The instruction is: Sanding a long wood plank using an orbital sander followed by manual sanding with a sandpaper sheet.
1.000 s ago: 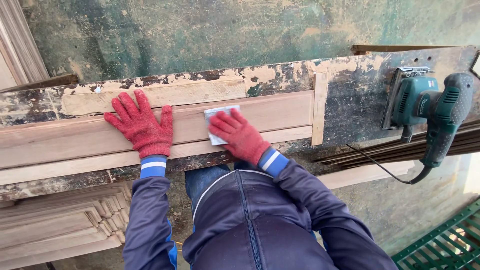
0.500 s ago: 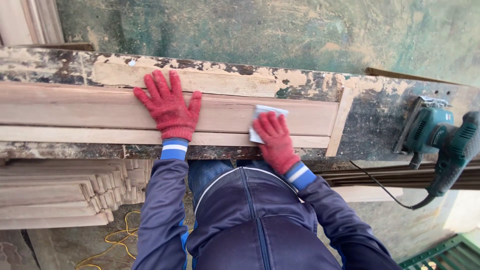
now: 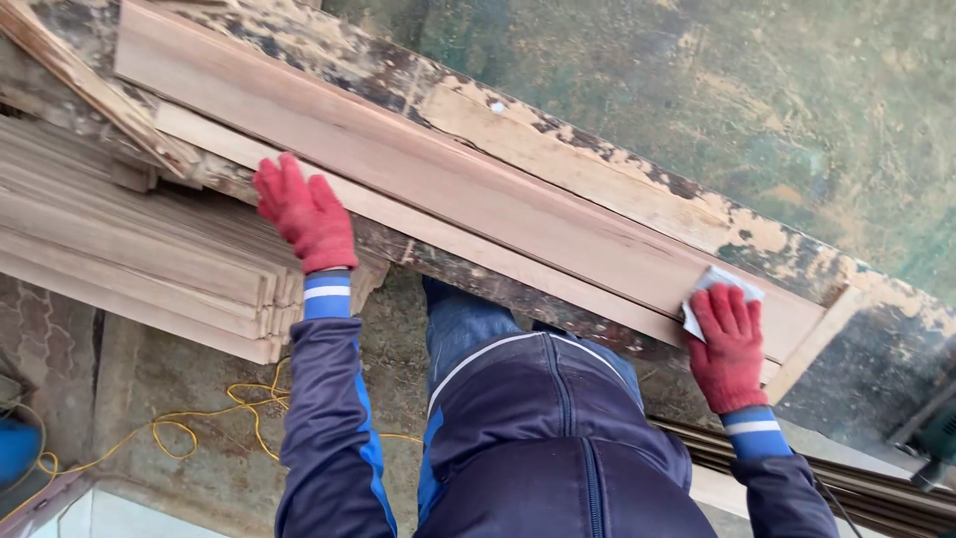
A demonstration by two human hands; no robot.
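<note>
While the head view looks down along a paint-flaked counter [image 3: 597, 159], a long wooden board [image 3: 448, 184] lies on it lengthwise, running from upper left to lower right. Pressed flat on the board's near right end, the right hand [image 3: 730, 349] in a red glove has its fingers [image 3: 732, 307] stretched over a folded sheet of sandpaper [image 3: 709, 289], pinning it to the wood rather than clasping it. Well apart to the left, the left hand [image 3: 304, 211], also red-gloved, rests open with fingers spread at the board's near edge. Below the counter sits a stack of wooden slats [image 3: 139, 244]; a yellow cord [image 3: 214, 423] lies on the floor.
</note>
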